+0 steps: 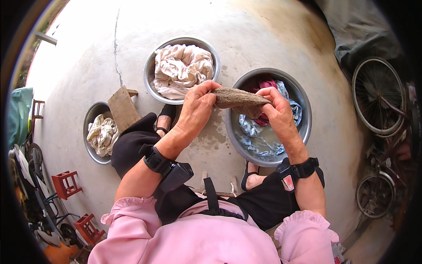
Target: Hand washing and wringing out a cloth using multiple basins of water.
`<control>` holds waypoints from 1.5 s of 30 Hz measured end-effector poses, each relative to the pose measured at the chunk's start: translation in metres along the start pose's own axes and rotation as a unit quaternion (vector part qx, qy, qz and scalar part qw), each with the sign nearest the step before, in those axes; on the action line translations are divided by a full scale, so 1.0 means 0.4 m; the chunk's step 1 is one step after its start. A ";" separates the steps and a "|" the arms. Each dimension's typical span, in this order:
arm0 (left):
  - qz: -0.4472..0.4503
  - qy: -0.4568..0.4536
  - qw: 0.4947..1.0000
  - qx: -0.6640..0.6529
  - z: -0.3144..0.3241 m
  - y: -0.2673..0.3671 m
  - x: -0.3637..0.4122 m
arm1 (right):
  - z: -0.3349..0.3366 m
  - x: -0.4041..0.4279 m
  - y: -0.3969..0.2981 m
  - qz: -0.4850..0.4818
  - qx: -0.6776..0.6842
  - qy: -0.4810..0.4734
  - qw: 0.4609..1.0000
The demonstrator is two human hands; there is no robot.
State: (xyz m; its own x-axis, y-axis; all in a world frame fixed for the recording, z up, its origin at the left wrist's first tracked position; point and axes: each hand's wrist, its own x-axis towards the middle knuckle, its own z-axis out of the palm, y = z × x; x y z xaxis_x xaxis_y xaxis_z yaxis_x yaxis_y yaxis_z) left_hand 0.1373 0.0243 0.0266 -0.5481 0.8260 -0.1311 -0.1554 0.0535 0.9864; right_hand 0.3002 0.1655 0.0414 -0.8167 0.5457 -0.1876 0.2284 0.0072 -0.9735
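Note:
Stretched between my two hands is a brown, wrinkled piece of cloth [240, 99], with a fold hanging below its upper edge. My left hand [199, 105] pinches one end between thumb and fingers. The other, narrower end is gripped by my right hand [278, 106]. Beneath the right hand stands a metal basin [234, 135] of cloudy water, holding a blue-and-white patterned cloth [250, 126] and a dark red cloth [262, 119]. Beyond my left hand, a second metal basin [149, 71] is heaped with off-white fabric [183, 67].
To the left, a smaller metal basin [88, 145] holds crumpled cream cloth [103, 133], beside a wooden board [123, 107]. Red stools [66, 185] stand farther left. A bicycle wheel [379, 95] and a grey cover [366, 29] line the right side. Wet spots mark the concrete floor [204, 148].

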 end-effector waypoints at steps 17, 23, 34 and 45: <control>-0.174 -0.054 0.976 -0.118 0.022 0.005 -0.037 | 0.062 0.051 0.010 0.134 0.413 0.071 0.898; -0.360 0.115 0.912 -0.159 0.038 -0.070 -0.044 | 0.112 0.053 -0.016 0.142 0.464 0.061 0.873; -0.235 0.151 0.863 -0.421 0.034 -0.036 0.012 | 0.187 0.052 -0.046 0.000 0.158 0.109 0.981; -0.262 0.195 0.878 -0.351 0.055 -0.043 -0.007 | 0.276 0.115 -0.004 -0.153 -0.244 0.206 0.935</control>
State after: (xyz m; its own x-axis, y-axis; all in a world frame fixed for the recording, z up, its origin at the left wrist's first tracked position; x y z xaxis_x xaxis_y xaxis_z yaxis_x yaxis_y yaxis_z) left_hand 0.1595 0.0333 0.0120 -0.4687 0.5290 -0.7075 -0.8628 -0.1026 0.4950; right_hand 0.2037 0.0982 0.0200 -0.6331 0.7314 0.2533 0.3152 0.5425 -0.7786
